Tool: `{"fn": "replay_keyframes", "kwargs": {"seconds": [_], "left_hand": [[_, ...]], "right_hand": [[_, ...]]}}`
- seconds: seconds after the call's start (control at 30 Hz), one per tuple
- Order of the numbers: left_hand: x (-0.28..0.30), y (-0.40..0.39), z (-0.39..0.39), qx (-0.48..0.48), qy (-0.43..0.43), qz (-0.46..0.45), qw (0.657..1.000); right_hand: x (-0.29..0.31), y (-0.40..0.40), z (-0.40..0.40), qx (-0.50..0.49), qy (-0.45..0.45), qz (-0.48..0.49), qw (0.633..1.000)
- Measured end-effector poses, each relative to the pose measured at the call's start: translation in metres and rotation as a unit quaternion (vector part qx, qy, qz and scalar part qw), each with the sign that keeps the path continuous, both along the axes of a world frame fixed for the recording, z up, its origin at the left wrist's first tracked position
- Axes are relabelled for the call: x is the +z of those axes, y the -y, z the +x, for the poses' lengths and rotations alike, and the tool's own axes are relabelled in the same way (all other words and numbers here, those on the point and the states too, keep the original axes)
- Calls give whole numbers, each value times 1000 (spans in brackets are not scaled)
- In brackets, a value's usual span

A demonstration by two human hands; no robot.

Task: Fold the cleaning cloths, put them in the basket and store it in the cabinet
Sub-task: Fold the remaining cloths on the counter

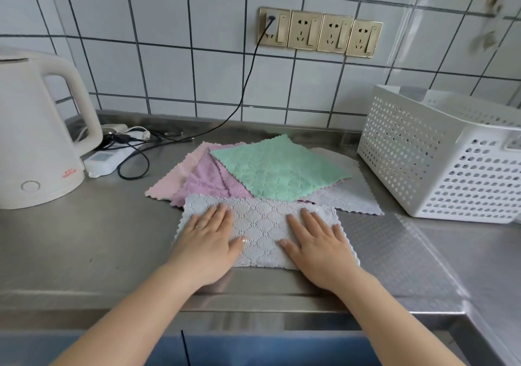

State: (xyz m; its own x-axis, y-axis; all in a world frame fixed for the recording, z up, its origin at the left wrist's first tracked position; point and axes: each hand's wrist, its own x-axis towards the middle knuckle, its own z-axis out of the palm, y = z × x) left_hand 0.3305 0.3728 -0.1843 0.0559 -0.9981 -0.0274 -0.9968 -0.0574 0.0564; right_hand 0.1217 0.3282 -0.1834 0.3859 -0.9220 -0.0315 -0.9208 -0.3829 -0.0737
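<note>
A grey cleaning cloth, folded into a rectangle, lies on the steel counter near its front edge. My left hand presses flat on its left half and my right hand presses flat on its right half, fingers straight. Behind it lies a loose pile: a green cloth on top, a purple cloth, a pink cloth and another grey cloth. The white perforated basket stands at the right of the counter, with nothing visible inside it.
A white electric kettle stands at the left. A white power strip with black cables lies beside it, and one cable runs up to the wall sockets. Blue cabinet fronts show below the counter edge.
</note>
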Motion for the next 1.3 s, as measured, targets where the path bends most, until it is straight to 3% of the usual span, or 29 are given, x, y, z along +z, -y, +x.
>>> {"fn": "replay_keyframes", "kwargs": {"seconds": [0.23,0.4,0.6,0.73,0.9,0.97,1.03,1.1,1.2,1.3], "left_hand": [[1,-9,25,15,-12,-15,1000],[3,-30,56,117,-34,-128,984],[6,-28,59,163,-81,-104,978],[8,-21,57,162,-146,-93,971],[18,-20,58,121,-247,-148,950],[26,-12,64,121,-332,-166,921],[39,2,68,110,-441,-197,869],[56,21,67,103,-489,-226,836],[76,61,56,94,-529,-238,809],[72,102,43,90,-508,-226,826]], "right_hand": [[9,12,-26,-34,-17,32,999],[44,41,17,97,102,-43,989],[59,72,71,126,1,69,990],[61,79,76,139,-14,85,987],[70,78,65,154,19,86,984],[83,76,57,149,38,81,985],[95,75,43,121,81,105,984],[95,76,29,56,175,204,962],[86,75,10,-29,336,352,873],[73,74,3,-91,420,361,828]]}}
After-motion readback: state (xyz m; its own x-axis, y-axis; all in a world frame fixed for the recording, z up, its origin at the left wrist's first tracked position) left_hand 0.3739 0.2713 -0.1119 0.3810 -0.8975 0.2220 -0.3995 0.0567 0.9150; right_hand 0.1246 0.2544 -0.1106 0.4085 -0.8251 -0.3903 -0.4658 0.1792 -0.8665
